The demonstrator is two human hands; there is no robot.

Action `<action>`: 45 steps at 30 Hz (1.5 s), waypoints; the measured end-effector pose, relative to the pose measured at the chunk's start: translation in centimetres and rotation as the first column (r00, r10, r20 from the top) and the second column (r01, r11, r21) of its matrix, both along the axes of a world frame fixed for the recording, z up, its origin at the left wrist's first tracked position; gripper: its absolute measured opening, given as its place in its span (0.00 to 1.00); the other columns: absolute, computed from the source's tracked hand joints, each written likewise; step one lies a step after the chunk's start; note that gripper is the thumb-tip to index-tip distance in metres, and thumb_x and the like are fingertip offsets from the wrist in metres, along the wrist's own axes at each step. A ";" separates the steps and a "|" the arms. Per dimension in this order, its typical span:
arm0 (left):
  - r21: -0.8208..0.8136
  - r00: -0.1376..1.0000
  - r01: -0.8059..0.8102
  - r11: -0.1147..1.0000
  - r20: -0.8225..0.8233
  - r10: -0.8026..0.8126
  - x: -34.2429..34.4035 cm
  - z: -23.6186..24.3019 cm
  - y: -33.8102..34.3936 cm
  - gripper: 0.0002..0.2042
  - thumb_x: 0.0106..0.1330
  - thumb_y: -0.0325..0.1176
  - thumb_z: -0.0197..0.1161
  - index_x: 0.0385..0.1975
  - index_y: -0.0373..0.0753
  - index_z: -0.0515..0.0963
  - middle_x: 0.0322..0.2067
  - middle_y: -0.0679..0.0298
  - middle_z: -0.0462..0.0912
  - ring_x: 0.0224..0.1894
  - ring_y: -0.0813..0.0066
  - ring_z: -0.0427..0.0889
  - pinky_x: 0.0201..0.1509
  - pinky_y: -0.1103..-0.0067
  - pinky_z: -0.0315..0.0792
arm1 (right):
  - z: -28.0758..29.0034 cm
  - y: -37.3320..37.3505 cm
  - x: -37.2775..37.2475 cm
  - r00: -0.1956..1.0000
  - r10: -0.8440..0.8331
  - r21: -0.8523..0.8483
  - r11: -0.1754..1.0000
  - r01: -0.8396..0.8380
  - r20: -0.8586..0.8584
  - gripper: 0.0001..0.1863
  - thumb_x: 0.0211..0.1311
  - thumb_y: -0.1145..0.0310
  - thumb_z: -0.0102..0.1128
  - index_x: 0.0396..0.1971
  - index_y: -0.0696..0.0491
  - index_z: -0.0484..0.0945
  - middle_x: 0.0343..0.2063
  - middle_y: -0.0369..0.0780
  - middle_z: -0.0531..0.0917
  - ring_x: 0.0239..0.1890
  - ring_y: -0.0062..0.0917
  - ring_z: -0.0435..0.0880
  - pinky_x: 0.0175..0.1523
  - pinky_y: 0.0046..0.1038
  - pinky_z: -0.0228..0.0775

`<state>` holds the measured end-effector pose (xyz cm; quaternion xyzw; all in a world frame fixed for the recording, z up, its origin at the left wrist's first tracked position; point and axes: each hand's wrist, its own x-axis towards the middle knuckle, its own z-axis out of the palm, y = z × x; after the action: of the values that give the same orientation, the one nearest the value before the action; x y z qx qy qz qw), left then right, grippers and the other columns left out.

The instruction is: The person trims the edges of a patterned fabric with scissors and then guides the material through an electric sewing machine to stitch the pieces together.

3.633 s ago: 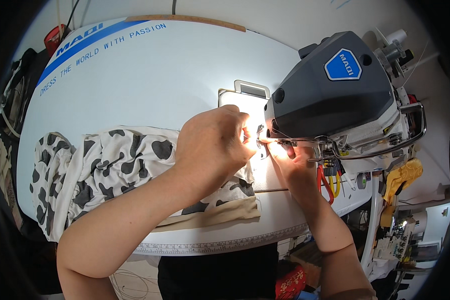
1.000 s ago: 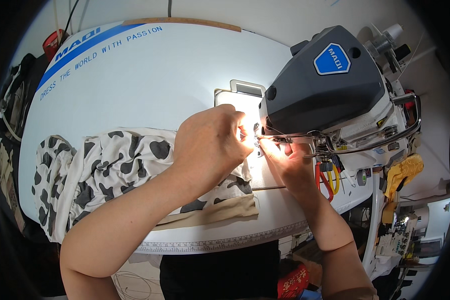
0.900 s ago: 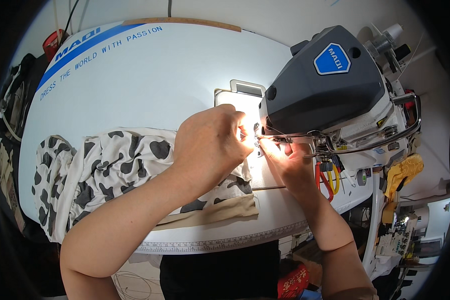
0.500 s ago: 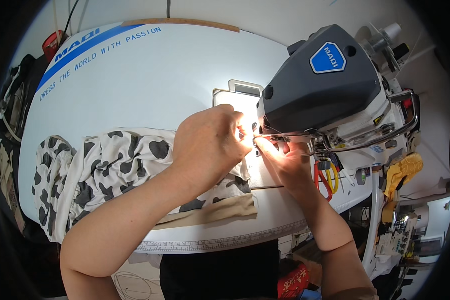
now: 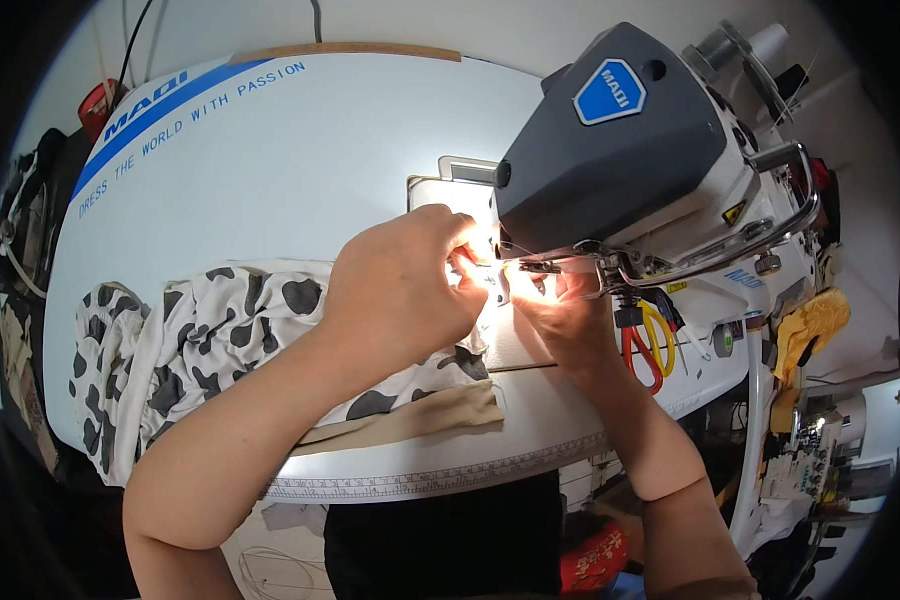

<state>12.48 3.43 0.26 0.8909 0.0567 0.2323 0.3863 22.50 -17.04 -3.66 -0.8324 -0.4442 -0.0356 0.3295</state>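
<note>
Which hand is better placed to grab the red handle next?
Probably the right hand: it's nearer the red handle. The left hand is farther off, its forearm over the spotted cloth.

Glare near frame centre — your fingertips wash out | bright tabletop, upper left | black vignette rings your view | straight edges bow

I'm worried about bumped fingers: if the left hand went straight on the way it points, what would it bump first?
The left hand points rightward, so probably the right hand. Small metal parts under the sewing machine are there too; with glare and unclear depth, one might come first.
</note>
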 end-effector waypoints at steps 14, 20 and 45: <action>-0.067 0.984 0.040 0.997 -0.169 -0.051 0.0 1.3 0.1 0.08 0.56 0.31 0.67 0.33 0.37 0.81 0.34 0.58 0.85 0.35 0.58 0.85 0.37 0.67 0.76 | 1.2 0.7 -0.3 0.975 -0.101 0.169 0.976 0.135 -0.197 0.14 0.49 0.72 0.76 0.31 0.57 0.77 0.26 0.41 0.81 0.28 0.38 0.80 0.36 0.36 0.72; -0.004 0.987 0.021 1.000 -0.162 -0.021 -0.1 1.4 0.1 0.10 0.59 0.34 0.70 0.31 0.34 0.80 0.22 0.58 0.77 0.25 0.62 0.76 0.31 0.69 0.70 | -1.6 1.4 0.7 0.995 -0.100 0.209 0.973 0.100 -0.010 0.18 0.43 0.65 0.80 0.25 0.56 0.78 0.24 0.41 0.80 0.26 0.38 0.81 0.33 0.35 0.73; 0.111 0.998 0.034 0.993 -0.061 -0.028 -0.3 -0.1 0.4 0.10 0.53 0.32 0.70 0.33 0.37 0.82 0.24 0.54 0.83 0.29 0.52 0.83 0.33 0.64 0.75 | -0.1 0.1 0.4 0.994 0.036 -0.065 0.997 -0.029 0.099 0.21 0.56 0.77 0.74 0.49 0.57 0.77 0.43 0.40 0.84 0.44 0.24 0.82 0.53 0.27 0.75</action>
<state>12.18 3.80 0.20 0.9184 0.0411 0.2025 0.3376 22.88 -16.95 -3.71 -0.8323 -0.4745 -0.0577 0.2807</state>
